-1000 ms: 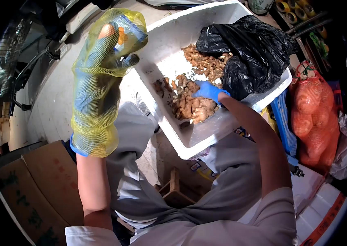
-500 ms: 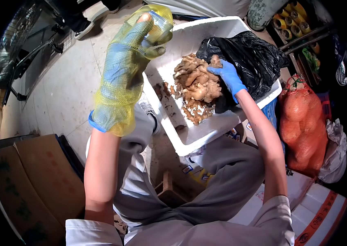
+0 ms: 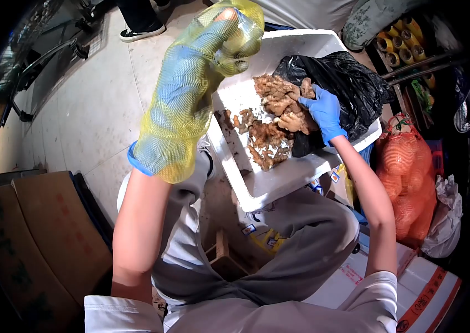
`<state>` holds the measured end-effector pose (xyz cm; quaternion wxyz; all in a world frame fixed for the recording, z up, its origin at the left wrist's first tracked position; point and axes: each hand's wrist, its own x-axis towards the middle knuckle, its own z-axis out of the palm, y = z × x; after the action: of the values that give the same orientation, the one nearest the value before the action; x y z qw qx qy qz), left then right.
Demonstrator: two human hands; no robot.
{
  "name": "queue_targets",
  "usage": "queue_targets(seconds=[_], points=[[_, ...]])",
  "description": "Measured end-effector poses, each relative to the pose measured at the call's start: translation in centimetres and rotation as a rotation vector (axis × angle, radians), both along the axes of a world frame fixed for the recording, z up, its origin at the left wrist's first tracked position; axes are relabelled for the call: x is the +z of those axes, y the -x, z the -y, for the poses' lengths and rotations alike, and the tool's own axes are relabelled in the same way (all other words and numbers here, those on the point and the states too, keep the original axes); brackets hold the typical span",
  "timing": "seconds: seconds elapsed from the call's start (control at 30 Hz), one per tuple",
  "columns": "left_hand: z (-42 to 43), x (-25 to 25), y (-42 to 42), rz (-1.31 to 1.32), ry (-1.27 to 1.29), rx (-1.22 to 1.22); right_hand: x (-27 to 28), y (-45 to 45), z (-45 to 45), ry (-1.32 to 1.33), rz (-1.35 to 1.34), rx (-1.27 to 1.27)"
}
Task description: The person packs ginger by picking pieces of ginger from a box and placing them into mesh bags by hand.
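My left hand (image 3: 226,39) is raised at the upper middle, in a blue glove. A yellow mesh bag (image 3: 171,130) is drawn over this hand and wrist, and the curled fingers grip it from inside. My right hand (image 3: 325,112), also blue-gloved, has its fingers closed on a large clump of ginger (image 3: 287,102). This ginger is over a white foam box (image 3: 271,191), beside a black plastic bag (image 3: 337,80) that lies across the box's right side. Smaller ginger pieces (image 3: 265,141) and brown crumbs lie on the box floor.
An orange net sack (image 3: 407,177) of round produce stands at the right, beside a crumpled white bag (image 3: 445,216). Cardboard (image 3: 51,222) lies at the left, white cartons (image 3: 421,288) at lower right. Another person's shoe (image 3: 142,33) is on the tiles, upper left.
My right hand has shifted the ginger clump slightly right, uncovering smaller pieces below. My left hand has moved up and right with the mesh bag. The view has shifted a little.
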<state>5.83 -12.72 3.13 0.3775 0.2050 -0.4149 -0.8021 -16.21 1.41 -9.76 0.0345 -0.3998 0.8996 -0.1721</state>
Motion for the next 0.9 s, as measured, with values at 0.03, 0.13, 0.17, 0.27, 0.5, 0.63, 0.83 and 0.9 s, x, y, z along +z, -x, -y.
queue_targets(seconds=[0.03, 0.13, 0.17, 0.27, 0.5, 0.63, 0.83, 0.9], points=[[0.0, 0.0, 0.0, -0.001, 0.003, -0.003, 0.0, -0.3, 0.4, 0.005, -0.004, -0.003], [-0.3, -0.1, -0.2, -0.003, 0.001, -0.002, -1.5, -0.6, 0.8, -0.011, -0.114, 0.195], [-0.3, -0.1, -0.2, -0.003, 0.004, -0.004, -2.0, -0.7, 0.9, -0.035, -0.111, 0.19], [-0.6, -0.2, -0.6, -0.007, 0.007, 0.0, -4.6, 0.1, 2.6, -0.047, -0.119, 0.193], [-1.3, -0.8, -1.5, -0.027, -0.002, 0.001, -12.7, -0.7, 6.5, 0.059, -0.4, 0.459], [-1.3, -0.9, -1.4, -0.046, -0.019, -0.038, -16.7, -2.9, 5.9, -0.159, -0.842, 0.669], [-1.5, -1.4, -0.8, -0.191, 0.046, -0.174, -23.5, -5.9, 3.6, -0.138, -0.677, 0.839], [-2.1, -0.6, -0.5, -0.069, -0.003, -0.059, -27.9, -6.2, 3.3, -0.222, -0.511, 0.896]])
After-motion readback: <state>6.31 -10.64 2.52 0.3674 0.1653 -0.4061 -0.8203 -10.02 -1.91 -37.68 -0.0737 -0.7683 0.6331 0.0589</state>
